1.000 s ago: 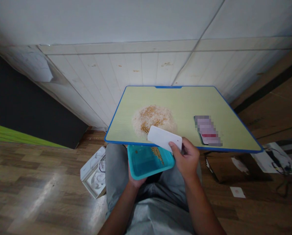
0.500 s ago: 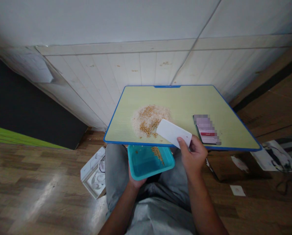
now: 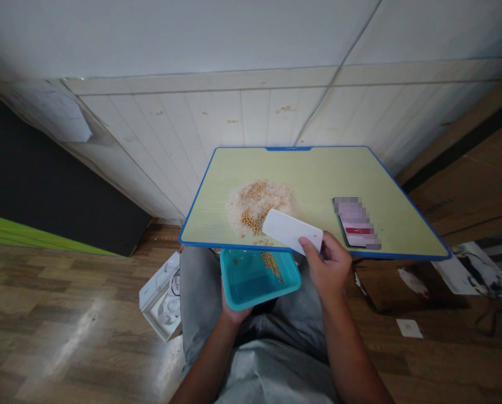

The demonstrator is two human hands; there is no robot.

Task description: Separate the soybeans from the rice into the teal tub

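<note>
My right hand (image 3: pixel 327 265) grips a flat white scraper-like plate (image 3: pixel 292 230), thumb on top, its far end over the near right side of a heap of white rice-like grains (image 3: pixel 276 193). Yellow soybean-like beans (image 3: pixel 251 220) lie mixed into that heap on a pale green table (image 3: pixel 318 174) with a blue rim. Below the table's front edge, my left hand (image 3: pixel 234 314) supports a teal plastic tray (image 3: pixel 242 300) from beneath; most of its fingers are hidden under it. Inside the tray, a strip of the same beans (image 3: pixel 272 266) rests along the right side.
A phone (image 3: pixel 356 224) with a blurred screen lies at the table's right. On the floor stand an open white box (image 3: pixel 162 297) at left and a cardboard box (image 3: pixel 406 289) at right. A white panelled wall (image 3: pixel 255 118) closes off the back.
My right hand has drawn the white plate slightly left and toward me, along the near edge of the heap. The tray and my left hand stay almost where they were.
</note>
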